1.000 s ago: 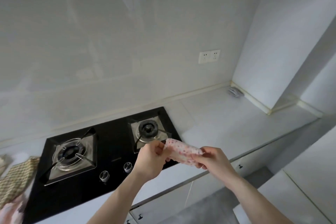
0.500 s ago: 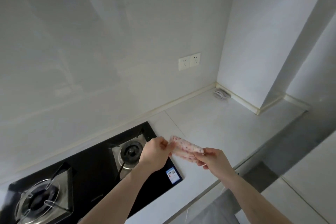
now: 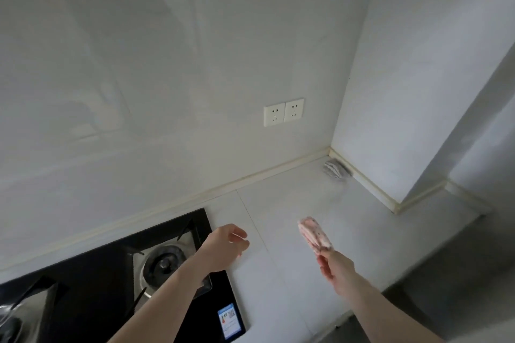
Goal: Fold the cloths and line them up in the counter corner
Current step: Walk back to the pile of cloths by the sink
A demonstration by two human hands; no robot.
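Note:
My right hand (image 3: 331, 264) pinches one end of a folded pink speckled cloth (image 3: 315, 234) and holds it above the white counter (image 3: 292, 273), pointing toward the far corner. My left hand (image 3: 225, 248) hangs over the counter just right of the stove with loosely curled fingers, holding nothing. A folded grey-and-white cloth (image 3: 334, 168) lies in the counter corner against the right wall's skirting.
A black gas stove (image 3: 117, 287) with steel burners fills the lower left. Two wall sockets (image 3: 283, 112) sit above the counter. The counter's front edge runs at the lower right, with a wall column (image 3: 418, 120) at the right.
My left hand has let go of the pink cloth and moved off to the left. My right hand now holds it alone, reaching further toward the corner. The view has shifted right.

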